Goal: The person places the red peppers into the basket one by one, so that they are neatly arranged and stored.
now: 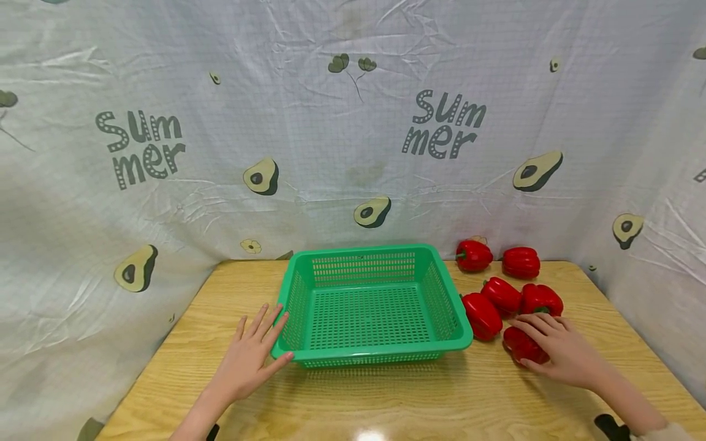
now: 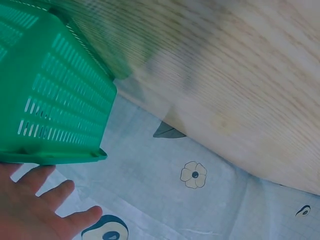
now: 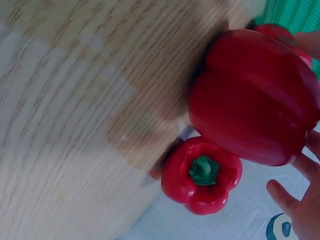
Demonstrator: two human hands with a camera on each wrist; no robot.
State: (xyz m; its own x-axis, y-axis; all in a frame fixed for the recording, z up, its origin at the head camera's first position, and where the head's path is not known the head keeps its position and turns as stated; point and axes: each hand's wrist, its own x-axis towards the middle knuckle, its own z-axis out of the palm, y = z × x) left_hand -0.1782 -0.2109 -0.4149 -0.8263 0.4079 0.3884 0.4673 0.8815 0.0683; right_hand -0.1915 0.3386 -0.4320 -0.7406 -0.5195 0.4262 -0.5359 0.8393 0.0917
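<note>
In the head view my right hand [image 1: 562, 346] grips a red bell pepper [image 1: 521, 345] on the table, fingers over its top and thumb at its near side. The right wrist view shows this bell pepper [image 3: 255, 95] large, between the thumb and fingers. Spread and fairly straight, the fingers of my left hand [image 1: 248, 361] lie at the left rim of a green plastic basket [image 1: 375, 353]. Fingertips meet the basket's rim [image 2: 55, 159] in the left wrist view. Nothing lies inside the basket.
Several more red bell peppers lie right of the basket, including one at the back [image 1: 473, 256], one against the basket's side [image 1: 482, 316] and one just behind my right hand [image 1: 542, 299]. The wooden table [image 1: 342, 404] ends at a printed cloth [image 1: 309, 122] behind and beside it.
</note>
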